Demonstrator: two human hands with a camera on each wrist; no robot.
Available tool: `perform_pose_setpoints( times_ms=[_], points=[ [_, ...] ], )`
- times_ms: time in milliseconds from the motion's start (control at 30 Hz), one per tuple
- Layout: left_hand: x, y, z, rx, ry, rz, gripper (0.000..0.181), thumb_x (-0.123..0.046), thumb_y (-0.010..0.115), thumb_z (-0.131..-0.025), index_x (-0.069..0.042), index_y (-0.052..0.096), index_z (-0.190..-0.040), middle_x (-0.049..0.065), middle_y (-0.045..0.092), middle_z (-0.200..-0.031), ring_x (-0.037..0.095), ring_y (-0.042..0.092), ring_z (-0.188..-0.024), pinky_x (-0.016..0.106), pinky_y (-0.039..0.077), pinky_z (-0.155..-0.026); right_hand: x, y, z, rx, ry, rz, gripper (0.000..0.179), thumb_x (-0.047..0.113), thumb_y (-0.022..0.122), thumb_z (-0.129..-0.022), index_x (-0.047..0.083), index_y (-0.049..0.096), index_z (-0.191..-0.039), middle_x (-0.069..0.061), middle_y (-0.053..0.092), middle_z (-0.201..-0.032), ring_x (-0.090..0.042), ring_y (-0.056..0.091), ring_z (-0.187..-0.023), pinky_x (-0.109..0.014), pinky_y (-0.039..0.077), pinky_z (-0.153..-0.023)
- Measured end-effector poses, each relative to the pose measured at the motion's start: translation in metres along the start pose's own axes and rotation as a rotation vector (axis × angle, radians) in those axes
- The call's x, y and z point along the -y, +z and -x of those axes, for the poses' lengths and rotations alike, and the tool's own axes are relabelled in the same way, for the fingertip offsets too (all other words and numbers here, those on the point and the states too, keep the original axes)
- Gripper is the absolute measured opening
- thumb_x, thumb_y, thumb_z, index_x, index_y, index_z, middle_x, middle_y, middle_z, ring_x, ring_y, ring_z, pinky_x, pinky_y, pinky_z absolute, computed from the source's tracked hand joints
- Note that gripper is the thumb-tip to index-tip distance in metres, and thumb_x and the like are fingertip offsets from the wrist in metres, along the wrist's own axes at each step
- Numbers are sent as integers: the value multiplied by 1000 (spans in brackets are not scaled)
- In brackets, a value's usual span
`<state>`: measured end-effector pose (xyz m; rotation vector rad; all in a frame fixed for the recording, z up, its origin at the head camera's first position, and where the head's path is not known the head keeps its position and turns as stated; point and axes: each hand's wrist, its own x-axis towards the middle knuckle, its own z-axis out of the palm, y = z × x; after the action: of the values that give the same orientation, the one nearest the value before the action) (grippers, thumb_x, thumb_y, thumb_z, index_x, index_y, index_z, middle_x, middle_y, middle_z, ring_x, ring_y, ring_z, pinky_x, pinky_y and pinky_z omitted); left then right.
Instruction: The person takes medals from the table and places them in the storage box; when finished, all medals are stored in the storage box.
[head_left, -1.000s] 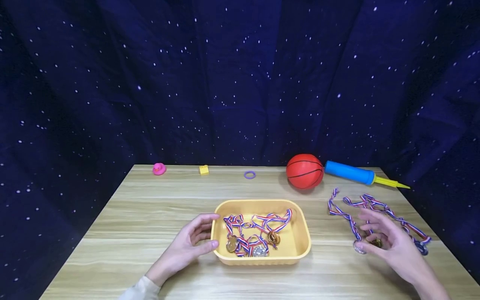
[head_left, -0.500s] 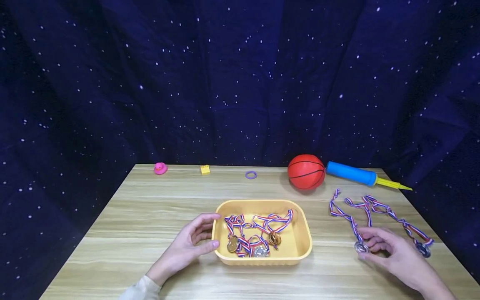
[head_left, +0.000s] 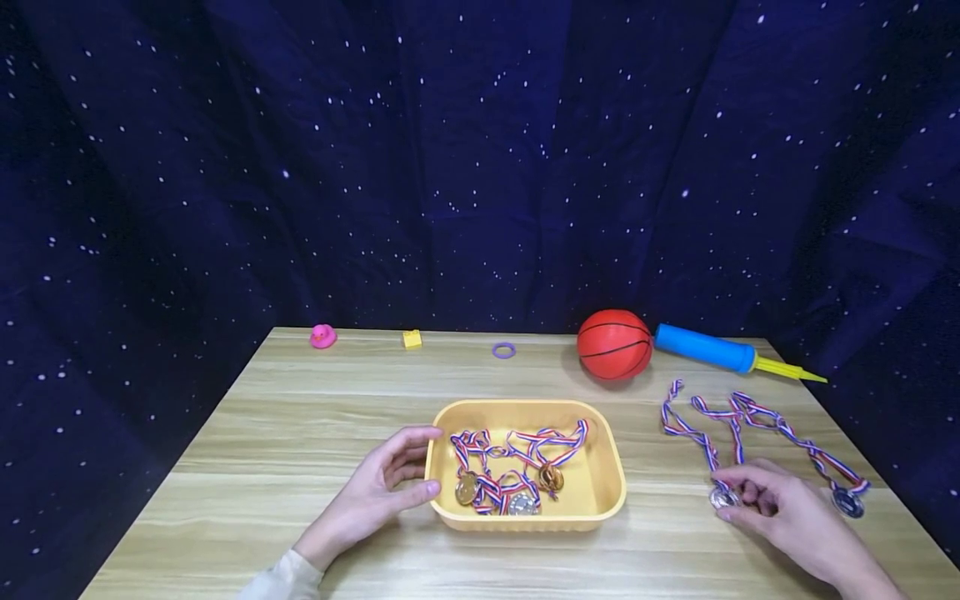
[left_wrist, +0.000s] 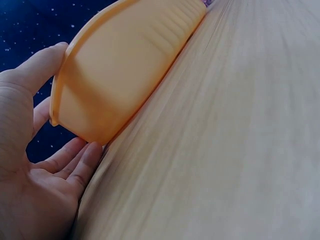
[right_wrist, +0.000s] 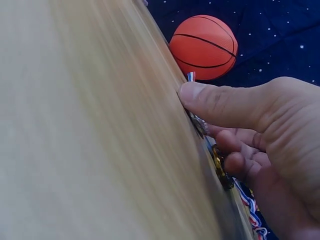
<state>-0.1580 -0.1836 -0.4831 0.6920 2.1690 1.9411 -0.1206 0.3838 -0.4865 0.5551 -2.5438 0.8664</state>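
My left hand (head_left: 378,483) holds the left end of a yellow plastic basket (head_left: 600,467), thumb and index finger at its rim. Inside lie a gold medal (head_left: 467,489), a silver medal (head_left: 523,503) and a bronze-coloured medal (head_left: 551,477), on tangled red, white and blue ribbons. Right of the basket, my right hand (head_left: 787,512) has thumb and index finger around the edge of another silver medal (head_left: 723,497) on the table. In the right wrist view, a gold medal (right_wrist: 220,167) sits below its other fingers; the head view hides it. A third silver medal (head_left: 847,502) lies farther right.
Along the back of the wooden table (head_left: 322,400) are a pink duck (head_left: 322,337), a yellow block (head_left: 412,339), a purple ring (head_left: 504,351), a red basketball (head_left: 614,344) and a blue hand pump (head_left: 705,347). A starry dark curtain (head_left: 480,167) hangs behind.
My right hand has come down from above the loose medals, and its thumb and index finger have closed in on the nearest silver one. My left hand keeps its place on the basket.
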Motion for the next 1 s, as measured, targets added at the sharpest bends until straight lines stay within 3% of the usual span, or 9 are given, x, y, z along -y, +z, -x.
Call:
perform_pose_setpoints(
  times_ms=[233,400,533,633,800,1000],
  points=[
    [3,0,0,3,17,-3,71,-5,83,-98,-3,51,-161,22,55,-162,51,55,-142,33,57,-114,6,0,0,3,58,33,45,3,101,-72,24,82,-108,18,59,-85,3,54,-67,-17,39,-55],
    [4,-1,-1,1,22,-4,71,-4,83,-98,-3,51,-161,21,55,-162,51,55,-142,33,57,-114,10,1,-2,30,114,-27,39,-1,96,-80,19,81,-110,19,67,-77,1,60,-63,-19,40,-55],
    [3,-1,0,2,12,1,71,-5,84,-98,-3,51,-161,21,54,-163,50,55,-142,33,57,-114,15,3,-4,-33,127,-68,33,-5,91,-85,14,83,-110,11,79,-86,4,66,-72,-13,49,-61],
    [3,-1,1,4,7,2,72,-4,84,-98,-3,51,-161,21,53,-164,50,55,-143,33,57,-115,21,4,-7,-77,177,-132,28,-7,88,-89,8,83,-112,5,83,-96,2,71,-80,-12,56,-68],
    [1,-1,1,-4,0,9,72,-4,84,-97,-5,51,-162,21,53,-164,48,56,-143,33,56,-115,29,3,-14,-73,268,-265,24,-6,82,-97,-3,76,-120,4,82,-94,-11,75,-72,-22,61,-65],
    [1,-2,0,3,4,8,72,-5,84,-97,-5,51,-161,21,54,-164,47,57,-142,34,57,-115,36,2,-23,-53,293,-481,31,-13,78,-96,-11,63,-122,-5,81,-95,-19,81,-80,-31,68,-71]
  ],
)
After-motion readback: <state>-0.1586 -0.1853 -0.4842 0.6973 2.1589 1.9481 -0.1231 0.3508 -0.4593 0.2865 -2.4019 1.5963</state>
